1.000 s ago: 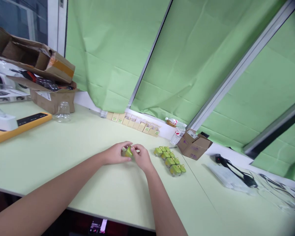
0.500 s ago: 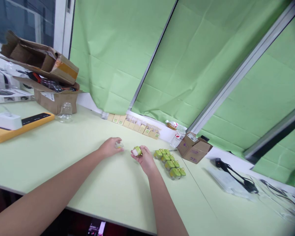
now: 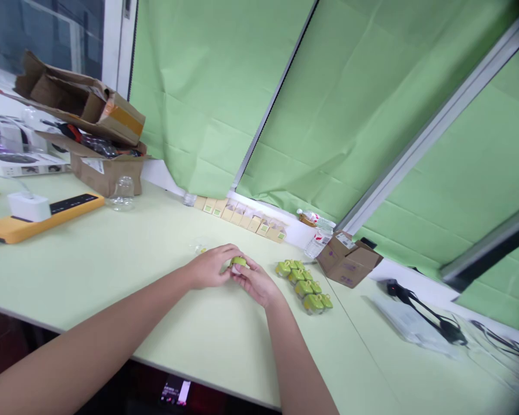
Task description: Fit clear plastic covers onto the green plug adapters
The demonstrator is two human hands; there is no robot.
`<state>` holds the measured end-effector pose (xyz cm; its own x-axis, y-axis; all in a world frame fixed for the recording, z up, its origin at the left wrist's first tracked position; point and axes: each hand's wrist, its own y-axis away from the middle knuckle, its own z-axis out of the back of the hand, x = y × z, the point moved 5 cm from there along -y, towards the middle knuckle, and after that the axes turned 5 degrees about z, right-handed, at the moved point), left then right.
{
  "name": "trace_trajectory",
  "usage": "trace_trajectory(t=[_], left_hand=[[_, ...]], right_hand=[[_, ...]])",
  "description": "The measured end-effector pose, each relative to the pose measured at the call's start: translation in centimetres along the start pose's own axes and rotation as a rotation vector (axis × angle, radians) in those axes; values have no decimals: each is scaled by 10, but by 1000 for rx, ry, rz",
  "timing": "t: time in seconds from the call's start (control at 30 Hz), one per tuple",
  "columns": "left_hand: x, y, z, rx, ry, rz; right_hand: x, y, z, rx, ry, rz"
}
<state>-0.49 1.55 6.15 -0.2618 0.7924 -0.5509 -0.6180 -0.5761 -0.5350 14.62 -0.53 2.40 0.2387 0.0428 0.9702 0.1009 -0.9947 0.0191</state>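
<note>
Both of my hands meet over the pale green table (image 3: 112, 271) near its middle. My left hand (image 3: 211, 268) and my right hand (image 3: 254, 282) are closed together on a small green-lidded container (image 3: 239, 262), fingers pinching it from both sides. A small clear piece (image 3: 199, 247) lies on the table just left of my left hand. Several more green containers (image 3: 305, 285) sit in a double row to the right of my right hand.
A row of small cartons (image 3: 242, 216) lines the wall below the green curtain. An open cardboard box (image 3: 348, 262) and plastic bottles (image 3: 315, 245) stand at the right. At the left are a yellow device (image 3: 38, 216), a glass jar (image 3: 123, 193) and stacked cardboard boxes (image 3: 86, 138). Black cables (image 3: 428, 311) lie at far right.
My left hand set a clear piece down on the table to the left, then came back to the right hand. Both hands now grip the green container together.
</note>
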Motion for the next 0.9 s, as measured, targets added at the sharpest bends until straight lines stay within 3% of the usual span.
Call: trace_trajectory(t=[0.23,0.4,0.57,0.9], left_hand=[[10,0,-5,38,95,35],[6,-2,-10,117,203,6],[7,-1,-9,60,216,59],[9,-2,-24,66,240,82]], right_hand=[[-4,-1,2,38,93,-40],[-6,-4,-1,1,152,-36],[-11,-9,-8,-54,231,-17],[-15,-15,-12,-84,312,44]])
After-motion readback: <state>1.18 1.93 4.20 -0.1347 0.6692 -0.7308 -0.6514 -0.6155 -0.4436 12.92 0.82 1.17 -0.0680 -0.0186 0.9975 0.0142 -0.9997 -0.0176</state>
